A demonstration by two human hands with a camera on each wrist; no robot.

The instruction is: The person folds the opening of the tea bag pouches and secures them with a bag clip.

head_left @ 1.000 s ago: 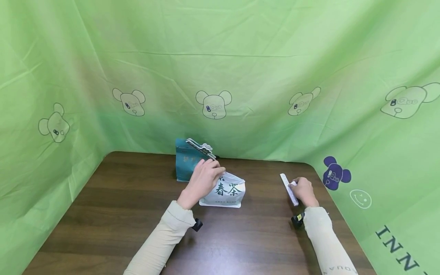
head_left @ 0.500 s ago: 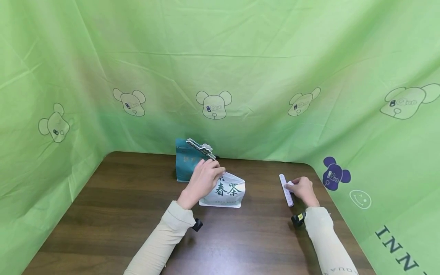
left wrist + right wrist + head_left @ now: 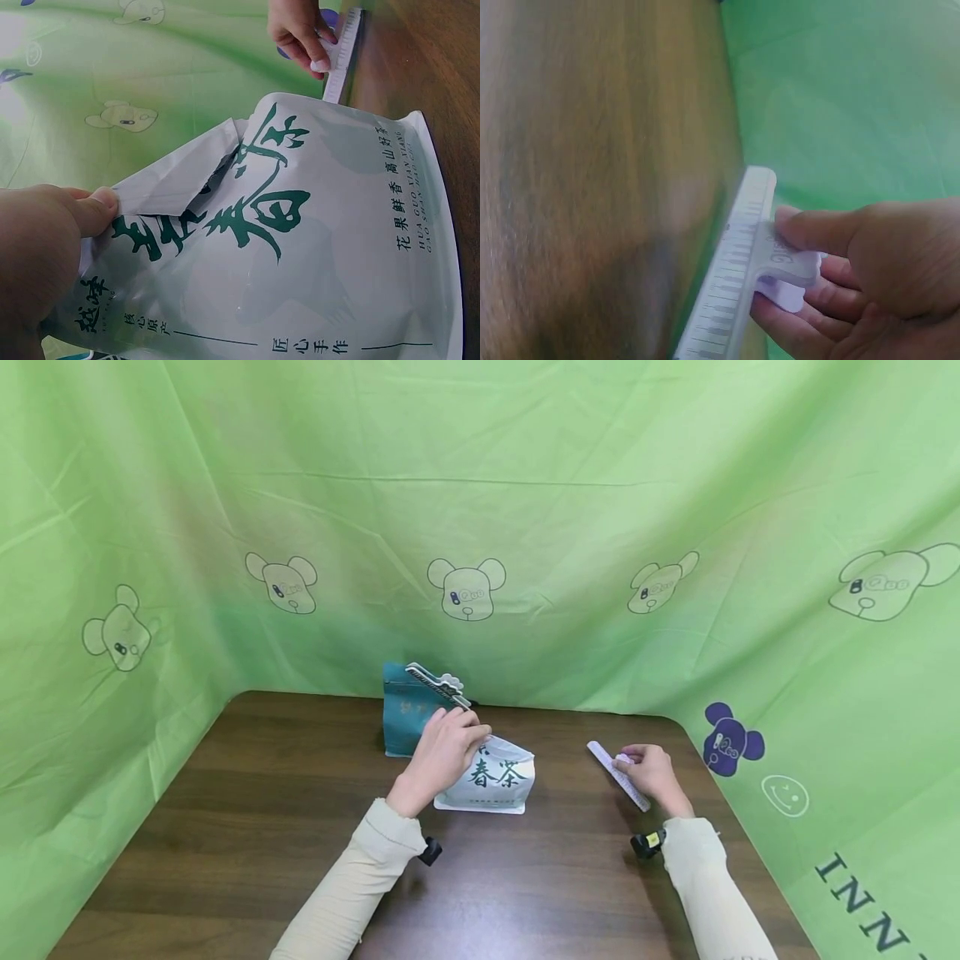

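A white tea bag with green lettering stands on the table. My left hand holds its top corner, and in the left wrist view the thumb presses on the folded-over flap. To the right, my right hand pinches a pale lilac bag clip by its handle tabs. Seen from the right wrist, the clip's long bar carries a piano-key print, with the thumb on one tab and the fingers behind the other.
Behind my left hand stands a teal bag, with a black and white clip across its top corner. A green cloth with bear-head drawings hangs around the brown table.
My right hand has shifted slightly left with the clip, and the clip's far end has swung to the left. My left hand and the white bag have stayed in place.
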